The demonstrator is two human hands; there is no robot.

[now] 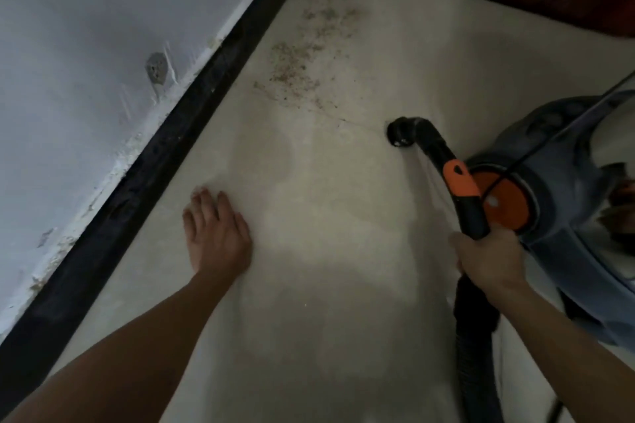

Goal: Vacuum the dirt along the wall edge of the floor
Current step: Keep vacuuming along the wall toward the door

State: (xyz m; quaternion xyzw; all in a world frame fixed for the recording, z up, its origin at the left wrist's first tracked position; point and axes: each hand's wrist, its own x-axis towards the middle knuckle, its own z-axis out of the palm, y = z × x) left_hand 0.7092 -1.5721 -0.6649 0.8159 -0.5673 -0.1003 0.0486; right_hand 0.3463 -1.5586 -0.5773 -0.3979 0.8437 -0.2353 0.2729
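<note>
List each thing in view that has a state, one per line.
Left hand: open, palm flat on the pale floor.
Right hand: gripping the black and orange vacuum wand.
Brown speckled dirt: scattered near the black skirting, not yet vacuumed.
Black round nozzle: low at the floor, short of the dirt.
Blue canister vacuum cleaner: standing on the floor at the right.

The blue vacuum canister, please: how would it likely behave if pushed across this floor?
The blue vacuum canister looks bulky, so probably heavy to lift. Its round orange wheel suggests it rolls rather than drags. The hose the right hand grips may tug it.
</note>
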